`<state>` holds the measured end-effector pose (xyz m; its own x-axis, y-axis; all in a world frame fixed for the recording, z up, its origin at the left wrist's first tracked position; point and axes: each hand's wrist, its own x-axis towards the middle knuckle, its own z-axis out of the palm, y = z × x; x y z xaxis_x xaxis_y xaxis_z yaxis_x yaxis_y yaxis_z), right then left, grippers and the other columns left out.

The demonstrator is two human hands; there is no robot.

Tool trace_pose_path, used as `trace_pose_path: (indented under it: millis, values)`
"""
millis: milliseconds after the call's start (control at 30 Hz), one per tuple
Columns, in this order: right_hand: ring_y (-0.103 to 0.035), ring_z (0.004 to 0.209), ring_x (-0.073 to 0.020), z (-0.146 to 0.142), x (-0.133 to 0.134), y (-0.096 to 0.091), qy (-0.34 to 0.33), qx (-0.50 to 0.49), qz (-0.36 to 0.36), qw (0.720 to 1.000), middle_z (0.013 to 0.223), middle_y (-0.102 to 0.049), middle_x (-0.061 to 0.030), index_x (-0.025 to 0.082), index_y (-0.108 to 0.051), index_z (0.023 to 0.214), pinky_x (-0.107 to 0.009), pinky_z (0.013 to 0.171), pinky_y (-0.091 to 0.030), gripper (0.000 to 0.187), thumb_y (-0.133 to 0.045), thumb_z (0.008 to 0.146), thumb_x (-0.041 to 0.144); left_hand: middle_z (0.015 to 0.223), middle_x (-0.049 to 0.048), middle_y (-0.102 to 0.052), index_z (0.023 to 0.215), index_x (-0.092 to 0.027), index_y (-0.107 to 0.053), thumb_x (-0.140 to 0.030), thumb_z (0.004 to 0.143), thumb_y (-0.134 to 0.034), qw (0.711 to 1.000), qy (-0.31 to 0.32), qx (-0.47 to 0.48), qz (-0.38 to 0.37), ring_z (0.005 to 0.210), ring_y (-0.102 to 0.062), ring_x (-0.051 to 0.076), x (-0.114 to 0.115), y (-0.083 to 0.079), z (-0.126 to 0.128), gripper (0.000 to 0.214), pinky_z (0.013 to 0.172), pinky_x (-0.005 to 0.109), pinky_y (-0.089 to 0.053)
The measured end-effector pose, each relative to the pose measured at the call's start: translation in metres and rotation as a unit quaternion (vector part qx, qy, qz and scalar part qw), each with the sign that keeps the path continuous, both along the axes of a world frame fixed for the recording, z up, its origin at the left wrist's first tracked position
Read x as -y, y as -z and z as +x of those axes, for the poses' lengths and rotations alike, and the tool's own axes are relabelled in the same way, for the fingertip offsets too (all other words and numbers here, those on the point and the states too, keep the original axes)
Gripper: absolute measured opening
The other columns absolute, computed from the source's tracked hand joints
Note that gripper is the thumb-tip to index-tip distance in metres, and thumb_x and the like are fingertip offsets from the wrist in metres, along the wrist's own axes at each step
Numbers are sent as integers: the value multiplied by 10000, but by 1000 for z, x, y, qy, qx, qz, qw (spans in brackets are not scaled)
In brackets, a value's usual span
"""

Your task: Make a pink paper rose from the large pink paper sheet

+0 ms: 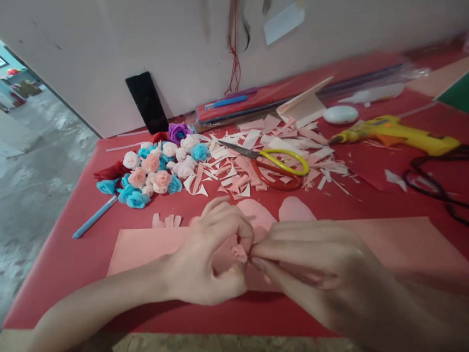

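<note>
A pink piece (238,254) is being pinched by the closed grip of the left hand (210,249) and right hand (320,264), over the near counter (74,272). Just beyond, petals (297,209) are being left flat; far left, formed flowers (161,181) are being kept heaped.

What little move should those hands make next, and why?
Perhaps a gentle twist of the small pink piece: the left hand curls around it, the right hand pinches at its edge, and it looks less full than the rose-shaped flowers beyond.
</note>
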<state>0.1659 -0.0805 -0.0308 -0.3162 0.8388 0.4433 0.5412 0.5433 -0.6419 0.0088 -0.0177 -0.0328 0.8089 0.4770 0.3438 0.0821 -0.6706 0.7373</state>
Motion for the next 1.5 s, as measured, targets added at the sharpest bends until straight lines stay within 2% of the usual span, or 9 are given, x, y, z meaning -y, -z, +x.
trace_pose_path:
  millis: [167, 367, 500, 700, 800, 900, 1200, 1333, 1500]
  values:
    - [-560, 510, -109, 0, 0, 3, 12, -25, -44, 999, 528, -598, 12, 180, -586, 594, -211, 498, -434, 248, -463, 782, 76, 647, -15, -440, 674, -179, -362, -82, 622, -388, 1000, 0, 17, 7, 643, -431, 114, -1, 0, 1, 112, 760, 329, -376]
    - [-611, 585, -102, 3, -6, -4, 3, -115, -249, 962, 623, -680, 33, 203, -656, 616, -163, 535, -471, 197, -546, 738, 93, 641, -13, -453, 671, -172, -390, -72, 617, -412, 999, 14, 38, -7, 630, -423, 105, -4, -2, 0, 116, 672, 278, -380]
    - [-587, 547, -96, 5, -12, -6, -32, -242, -403, 882, 563, -634, 30, 196, -687, 604, -157, 501, -468, 154, -591, 716, 152, 648, -15, -465, 677, -173, -395, -58, 597, -423, 997, 44, 58, -18, 637, -427, 103, -8, -2, -1, 144, 662, 262, -389]
    - [-571, 584, -62, 8, -16, 7, -112, -410, -603, 675, 592, -627, 27, 183, -707, 663, -157, 624, -478, 51, -676, 680, 220, 661, -10, -498, 679, -171, -407, -37, 599, -467, 994, 84, 72, 9, 639, -449, 99, -12, -5, -2, 167, 708, 281, -411]
    - [-557, 553, -44, 8, -14, 12, -114, -434, -622, 642, 579, -636, 19, 166, -713, 688, -122, 572, -452, 37, -688, 667, 184, 689, -2, -517, 701, -174, -420, -24, 593, -483, 990, 108, 78, 37, 674, -487, 104, -15, -3, -2, 195, 768, 303, -428]
    - [-515, 473, -32, 7, -12, 13, -112, -423, -625, 647, 547, -637, 13, 158, -710, 666, -115, 470, -404, 44, -670, 677, 171, 743, 3, -540, 737, -192, -426, -20, 576, -483, 988, 125, 71, 59, 719, -509, 117, -17, -1, -4, 242, 816, 336, -442]
    - [-507, 503, -35, 5, -10, 7, -123, -394, -592, 693, 602, -618, 12, 159, -713, 676, -124, 454, -383, 62, -663, 687, 194, 794, 34, -527, 737, -194, -467, -29, 600, -544, 983, 150, 49, 94, 819, -481, 153, -22, -7, -8, 228, 844, 345, -448]
    - [-579, 587, -61, 7, -8, 7, -83, -430, -572, 694, 638, -616, 25, 189, -712, 669, -169, 602, -485, 50, -684, 689, 226, 866, 47, -545, 847, -186, -476, -45, 651, -541, 986, 135, 50, 79, 861, -499, 147, -22, -7, -7, 250, 879, 338, -419]
    - [-618, 679, -82, 10, -10, 3, -64, -367, -454, 809, 681, -671, 31, 271, -734, 716, -151, 628, -494, 111, -654, 726, 195, 886, 55, -564, 939, -148, -495, -111, 712, -574, 997, 66, 43, 26, 842, -472, 141, -20, -7, -6, 243, 838, 305, -420]
